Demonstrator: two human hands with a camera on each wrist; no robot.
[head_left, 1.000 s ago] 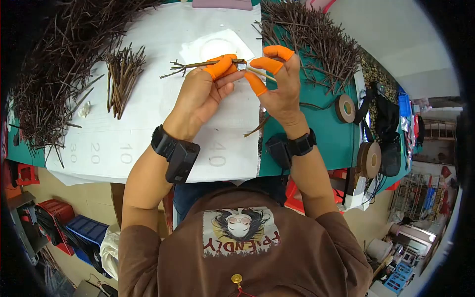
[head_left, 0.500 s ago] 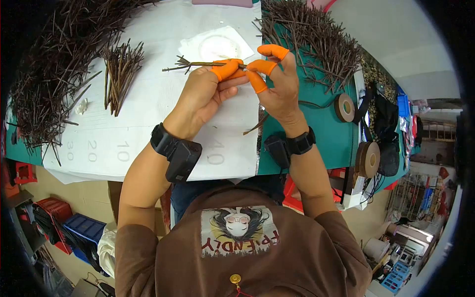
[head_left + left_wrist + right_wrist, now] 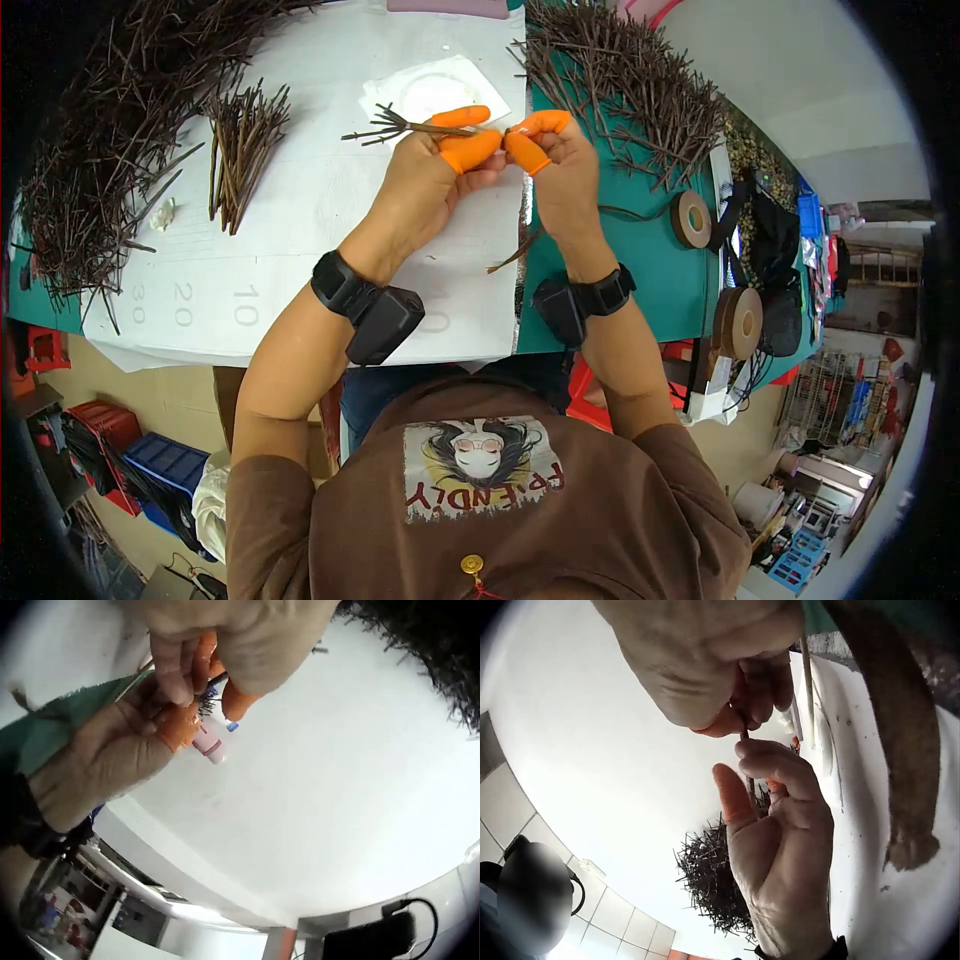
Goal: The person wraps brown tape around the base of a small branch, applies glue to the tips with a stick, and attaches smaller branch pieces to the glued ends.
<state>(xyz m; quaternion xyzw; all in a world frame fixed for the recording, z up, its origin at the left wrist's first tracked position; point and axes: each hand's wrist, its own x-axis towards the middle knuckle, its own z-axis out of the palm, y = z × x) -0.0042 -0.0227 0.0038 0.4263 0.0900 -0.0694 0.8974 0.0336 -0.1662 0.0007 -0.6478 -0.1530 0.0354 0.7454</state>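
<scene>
In the head view, my left hand (image 3: 420,190) grips a thin brown branched twig (image 3: 397,126), its forked tips pointing left. Orange covers sit on the fingertips of both hands. My right hand (image 3: 568,185) pinches at the twig's plain end, thumb and forefinger right beside the left fingertips. The right wrist view shows the two hands meeting along the twig (image 3: 751,784). A brown tape strip (image 3: 900,742) hangs close to the right hand there; in the head view its loose end (image 3: 515,254) lies over the edge of the white sheet. The pinched end is mostly hidden by fingers.
A sorted twig bundle (image 3: 240,160) lies left on the white sheet (image 3: 330,290), beside a large twig heap (image 3: 90,150). Another twig pile (image 3: 630,90) is at the back right. Two tape rolls (image 3: 692,220) stand on the right. White paper (image 3: 435,75) lies behind the hands.
My right fingers, spread apart before, have come together at the twig's end. The left hand has turned slightly, and the twig's forked tips now spread more to view.
</scene>
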